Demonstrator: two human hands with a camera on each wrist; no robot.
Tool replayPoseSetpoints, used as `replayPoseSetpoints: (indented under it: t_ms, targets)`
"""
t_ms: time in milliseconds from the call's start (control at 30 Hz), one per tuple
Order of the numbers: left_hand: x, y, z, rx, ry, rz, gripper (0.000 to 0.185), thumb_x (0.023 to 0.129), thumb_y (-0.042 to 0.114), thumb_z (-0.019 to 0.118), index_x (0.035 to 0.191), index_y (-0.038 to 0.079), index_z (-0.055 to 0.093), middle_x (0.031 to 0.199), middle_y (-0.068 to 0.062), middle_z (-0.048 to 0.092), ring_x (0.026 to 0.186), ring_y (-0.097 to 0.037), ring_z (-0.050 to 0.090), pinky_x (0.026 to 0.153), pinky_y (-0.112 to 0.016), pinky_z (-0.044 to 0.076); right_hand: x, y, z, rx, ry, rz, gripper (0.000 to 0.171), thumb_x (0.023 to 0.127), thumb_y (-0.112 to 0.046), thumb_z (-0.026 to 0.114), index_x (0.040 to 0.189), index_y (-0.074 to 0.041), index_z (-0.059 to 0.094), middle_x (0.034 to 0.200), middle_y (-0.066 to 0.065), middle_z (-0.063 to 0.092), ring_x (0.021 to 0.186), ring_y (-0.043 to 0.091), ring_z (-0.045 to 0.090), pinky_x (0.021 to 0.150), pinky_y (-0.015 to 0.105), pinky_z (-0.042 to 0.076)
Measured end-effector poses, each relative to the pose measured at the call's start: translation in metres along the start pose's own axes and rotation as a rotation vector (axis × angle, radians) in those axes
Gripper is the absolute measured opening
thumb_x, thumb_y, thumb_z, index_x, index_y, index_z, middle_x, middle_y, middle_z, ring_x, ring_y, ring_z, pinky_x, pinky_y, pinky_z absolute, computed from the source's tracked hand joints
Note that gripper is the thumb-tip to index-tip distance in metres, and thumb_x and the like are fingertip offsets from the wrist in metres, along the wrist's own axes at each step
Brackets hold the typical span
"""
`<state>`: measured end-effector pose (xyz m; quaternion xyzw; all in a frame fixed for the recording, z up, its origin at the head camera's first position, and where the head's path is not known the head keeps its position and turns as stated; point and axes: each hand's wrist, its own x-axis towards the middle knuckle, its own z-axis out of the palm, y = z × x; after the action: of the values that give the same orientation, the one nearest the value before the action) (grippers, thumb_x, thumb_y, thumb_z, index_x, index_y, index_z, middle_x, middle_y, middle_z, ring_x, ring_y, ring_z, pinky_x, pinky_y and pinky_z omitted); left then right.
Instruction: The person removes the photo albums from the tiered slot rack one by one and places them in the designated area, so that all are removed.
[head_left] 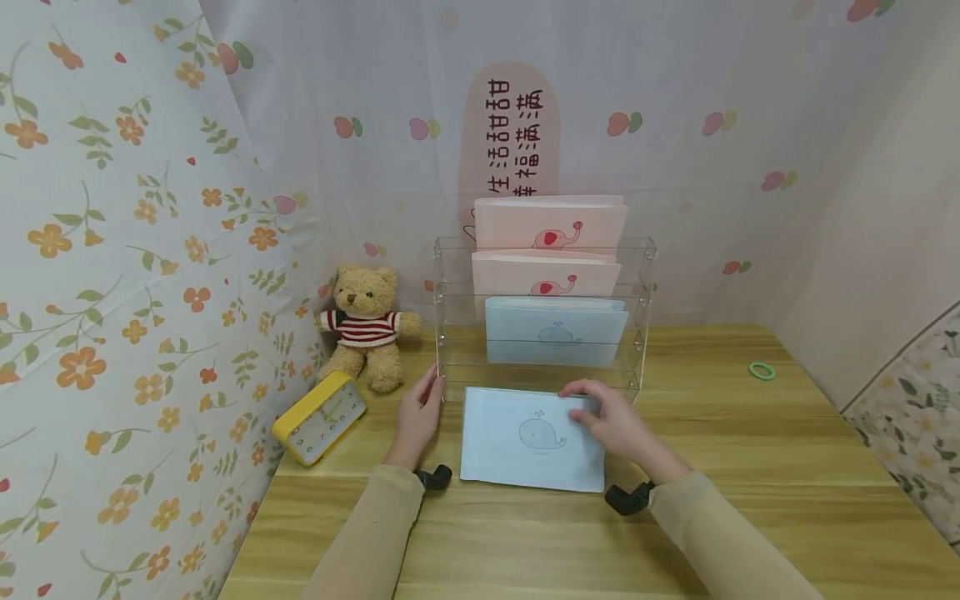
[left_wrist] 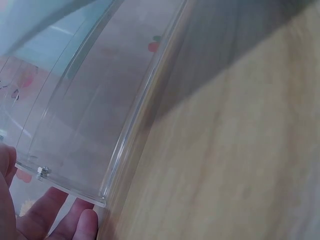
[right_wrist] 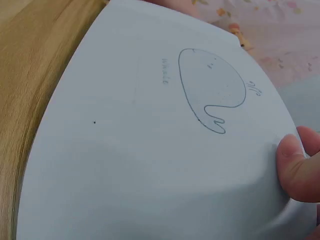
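Observation:
A pale blue booklet (head_left: 525, 458) with a line-drawn whale is in front of the clear acrylic rack (head_left: 540, 375). My right hand (head_left: 611, 421) pinches its upper right edge, with the thumb (right_wrist: 291, 165) on the whale side. In the right wrist view the booklet's cover bows slightly, and "whale" is written beside the drawing. At the rack's lower left end, my left hand (head_left: 418, 412) holds the side panel, its fingers (left_wrist: 42, 215) on the outside. Another blue whale booklet (head_left: 555, 321) and two pink elephant booklets (head_left: 551, 215) stand in the rack's tiers.
A teddy bear (head_left: 366, 333) in a striped sweater sits left of the rack. A yellow clock (head_left: 322, 417) stands before it. Far right on the wooden table (head_left: 720, 467) lies a green ring (head_left: 762, 371). Floral cloth (head_left: 150, 250) hangs at the left and printed cloth behind.

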<state>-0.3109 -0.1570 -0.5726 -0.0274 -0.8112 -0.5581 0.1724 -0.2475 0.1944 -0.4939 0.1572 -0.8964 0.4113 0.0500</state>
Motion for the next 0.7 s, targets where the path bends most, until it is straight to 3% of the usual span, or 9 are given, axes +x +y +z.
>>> replayPoseSetpoints:
  t_ms: [233, 400, 700]
  targets:
    - [-0.001, 0.003, -0.001, -0.032, -0.029, -0.058, 0.045, 0.112, 0.034, 0.066, 0.155, 0.020, 0.066, 0.154, -0.012, 0.068, 0.142, -0.034, 0.066, 0.117, -0.056, 0.055, 0.006, 0.015, 0.009, 0.019, -0.026, 0.051, 0.027, 0.102, -0.003, 0.076, 0.127, -0.013, 0.076, 0.134, 0.014, 0.076, 0.137, 0.043, 0.065, 0.118, 0.067, 0.048]
    - [0.000, 0.001, 0.000, -0.001, -0.019, -0.059, 0.045, 0.112, 0.036, 0.065, 0.154, 0.020, 0.067, 0.154, -0.013, 0.068, 0.141, -0.035, 0.067, 0.115, -0.054, 0.057, 0.008, 0.019, 0.016, 0.021, -0.066, 0.085, 0.027, 0.103, -0.008, 0.077, 0.129, -0.013, 0.076, 0.138, 0.014, 0.076, 0.140, 0.045, 0.063, 0.120, 0.069, 0.047]
    - [0.000, 0.001, -0.001, -0.037, -0.038, -0.075, 0.045, 0.113, 0.033, 0.065, 0.156, 0.020, 0.065, 0.156, -0.012, 0.066, 0.143, -0.034, 0.066, 0.117, -0.055, 0.055, 0.009, 0.028, 0.032, 0.016, -0.103, 0.077, 0.027, 0.102, -0.005, 0.075, 0.129, -0.008, 0.076, 0.138, 0.017, 0.076, 0.140, 0.046, 0.063, 0.122, 0.068, 0.046]
